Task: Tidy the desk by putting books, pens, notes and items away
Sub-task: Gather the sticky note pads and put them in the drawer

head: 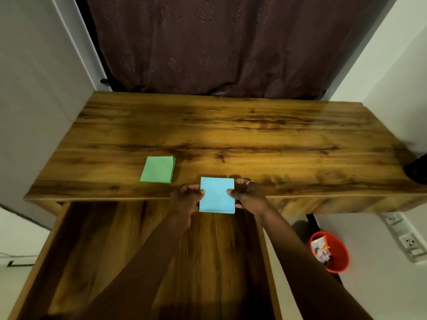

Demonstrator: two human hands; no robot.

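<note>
Down close, the drawer [92, 239] stands pulled open beneath both forearms. Above its back edge, the left hand [187, 197] and right hand [248, 195] pinch the blue note pad [217, 195] by opposite sides, right at the worktop's [231, 135] front lip. Just left, the green note pad [157, 169] lies flat on the wood. Off right on the floor, a red bin [339, 257]; beyond, a dark curtain [219, 42].

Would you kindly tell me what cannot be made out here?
Head view:
- Open wooden drawer: forearms cover its floor; bottom edge cuts it.
- Black object beside the wooden desk: cut by the right edge.
- Printed packet in red plastic bin: too small to read.
- Light blue square note pad: left hand, right hand cover its sides.
</note>
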